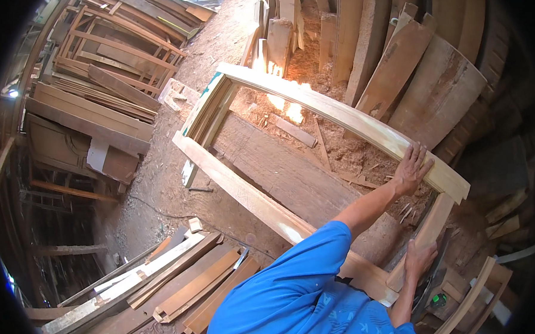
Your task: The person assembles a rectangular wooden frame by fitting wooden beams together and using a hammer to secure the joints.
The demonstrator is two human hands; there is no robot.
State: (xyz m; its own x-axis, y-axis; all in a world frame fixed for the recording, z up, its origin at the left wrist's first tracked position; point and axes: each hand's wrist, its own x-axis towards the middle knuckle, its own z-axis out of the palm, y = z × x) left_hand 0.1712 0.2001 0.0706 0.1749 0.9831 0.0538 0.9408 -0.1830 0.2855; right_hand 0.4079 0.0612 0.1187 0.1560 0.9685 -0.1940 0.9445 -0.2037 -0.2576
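A large pale wooden frame (242, 193) lies tilted over a heavy plank (291, 174) on the sawdust-covered floor. My left hand (412, 168) rests flat, fingers spread, on the frame's far curved rail (341, 113) near its right end. My right hand (420, 258) grips the short end piece (433, 219) that joins the two long rails at the right. My blue sleeve and shirt fill the lower middle of the view.
Stacked wooden frames and boards (104, 70) stand at the left. Planks (179, 282) lie at the lower left. Rough slabs (403, 65) lean at the back right. A curved wooden piece (470, 301) and a dark tool (432, 287) sit at the lower right.
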